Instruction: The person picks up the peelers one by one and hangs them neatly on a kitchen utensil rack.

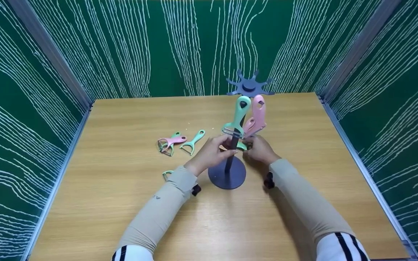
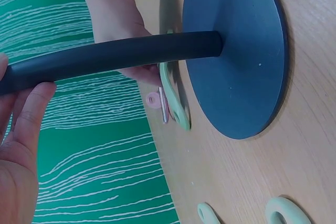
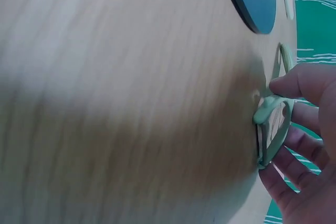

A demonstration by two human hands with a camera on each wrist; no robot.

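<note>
A dark stand has a round base [image 1: 227, 179], an upright pole [image 2: 115, 56] and a star-shaped hook top [image 1: 249, 86]. My left hand [image 1: 210, 154] grips the pole partway up. A green Y-shaped peeler [image 1: 241, 112] and a pink one [image 1: 259, 108] hang from the top, above my hands. Behind the base, a green peeler [image 2: 169, 90] lies low at the table. My right hand [image 1: 261, 149] pinches its blade end [image 3: 269, 107] between thumb and fingers. In the left wrist view, a small pink piece [image 2: 153, 99] shows beyond that peeler.
Left of the stand, a pink peeler [image 1: 175, 140] lies across a green one, with another green peeler [image 1: 197, 137] beside them. A further peeler [image 1: 166, 174] pokes out from behind the left sleeve. Green walls with white lines [image 1: 180, 47] enclose the wooden table [image 1: 122, 152].
</note>
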